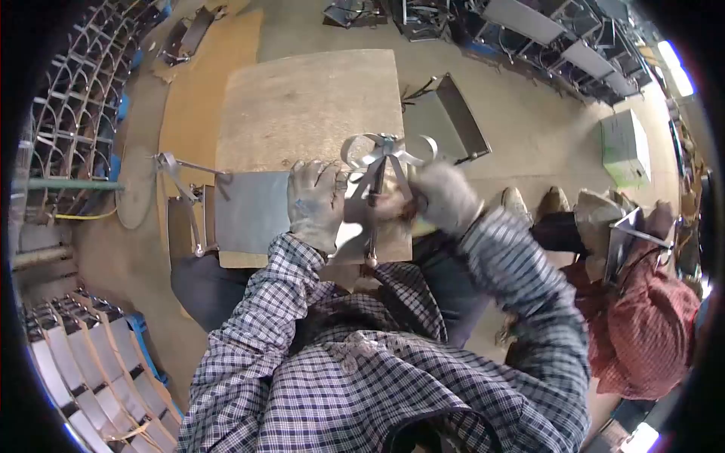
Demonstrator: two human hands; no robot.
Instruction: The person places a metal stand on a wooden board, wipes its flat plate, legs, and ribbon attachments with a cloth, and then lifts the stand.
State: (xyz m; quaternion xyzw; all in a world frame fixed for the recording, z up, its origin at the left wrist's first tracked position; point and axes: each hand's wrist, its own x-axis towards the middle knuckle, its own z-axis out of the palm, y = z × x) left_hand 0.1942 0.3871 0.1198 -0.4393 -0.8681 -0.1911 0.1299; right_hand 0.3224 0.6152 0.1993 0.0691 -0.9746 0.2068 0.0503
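A grey metal panel [253, 211] lies on a wooden board [313, 98] in front of me. Thin metal legs [181, 175] stick out at its left end. At its right end stands a bright bracket of curled metal strips [387, 147], with a dark bar below it. My left hand [313, 204], in a pale work glove, is closed over the panel's right part, close to the bracket. Just right of the bracket is my right hand [449, 198], also gloved. Motion smears it, so its fingers and anything in them cannot be made out.
Another metal piece [453, 121] lies on the floor beyond the board. Racks of metal frames [83, 98] stand at left, with stacked panels [98, 355] below. A white-green box [625, 149] is at right. Close on my right, a person in a red sleeve [642, 325] handles a metal frame.
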